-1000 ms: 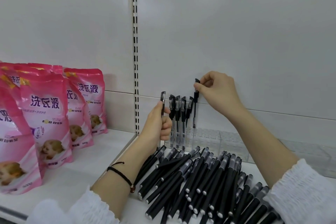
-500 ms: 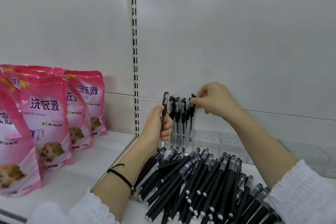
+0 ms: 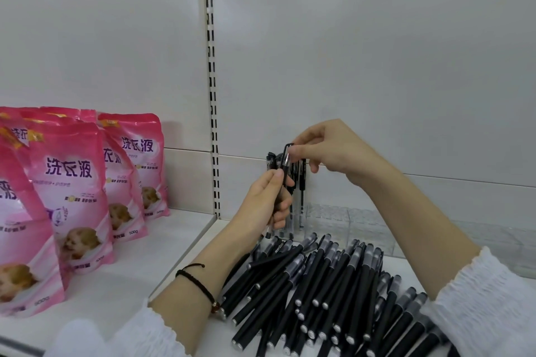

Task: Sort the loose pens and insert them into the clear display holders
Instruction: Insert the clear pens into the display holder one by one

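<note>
At the far left a group of pink plastic laundry-detergent pouches (image 3: 72,182) stands upright on the white metal shelf (image 3: 121,278), well apart from the pens. Just right of them a white slotted upright strip (image 3: 211,66) runs up the white back panel (image 3: 377,66). Next comes the left hand (image 3: 265,203), with a thin black cord bracelet (image 3: 193,277) on its wrist and a white ruffled sleeve (image 3: 139,336) lower down. Its grip is curled round the lower barrel of a clear-barrelled pen with a black cap (image 3: 285,164), held nearly upright with the cap on top. Directly behind and just right of this pen, a row of matching capped pens (image 3: 300,182) stands upright in the left end of the clear plastic display holders (image 3: 368,224), which run along the foot of the back panel toward the right. The right hand (image 3: 333,151) reaches in from the right at the height of the caps. Its grip is narrow, thumb and forefinger pinching the top of the cap of the same pen, the other fingers loosely bent. Below both hands, in front of the holders, a big heap of loose matte-black pens (image 3: 327,293) lies flat on the shelf, mostly slanting from lower left to upper right and overlapping one another. The right forearm crosses above the heap, ending in another white ruffled cuff (image 3: 487,307) at the lower right edge.
</note>
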